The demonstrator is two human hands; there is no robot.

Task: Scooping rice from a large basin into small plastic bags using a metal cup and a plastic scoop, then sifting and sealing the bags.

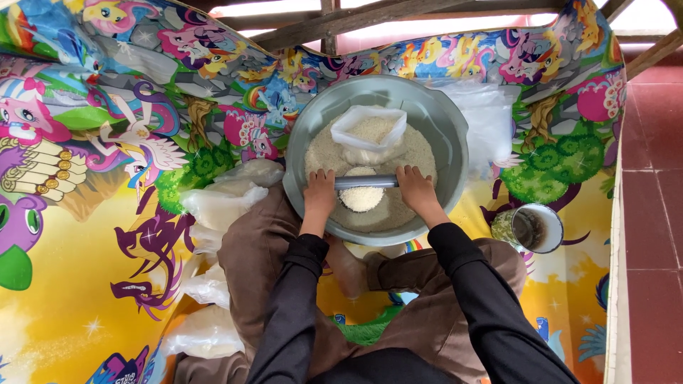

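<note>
- A grey plastic basin [441,135] sat on a brightly printed cartoon mat [85,235], right in front of the seated person's knees, so both arms reached it without stretching.
- The basin held a bed of white rice [420,153], and an open clear plastic bag [368,131] stood upright in the rice at the far side, its mouth folded wide, already partly filled with grain.
- A round can [361,198], heaped with rice, rested in the near part of the basin, and a grey metal rod [366,182] lay flat across its rim, apparently as a levelling bar over the heaped grain.
- The left hand [319,190] was curled down over the left end of the rod, fingers closed around it, knuckles up.
- The right hand [417,188] gripped the right end in the same way, fingers folded over the bar; the two hands stood apart, one at each side of the can.
- Whether the thumbs pressed the can itself could not be told, since the hands hid that edge.
- Several filled clear bags [220,206] lay piled on the mat just beside the person's left knee, within easy reach.
- A metal tin [530,227] with a dark inside stood on the mat near the right knee, apart from the basin.
- Red floor tiles [654,213] showed beyond the mat's right edge.
</note>
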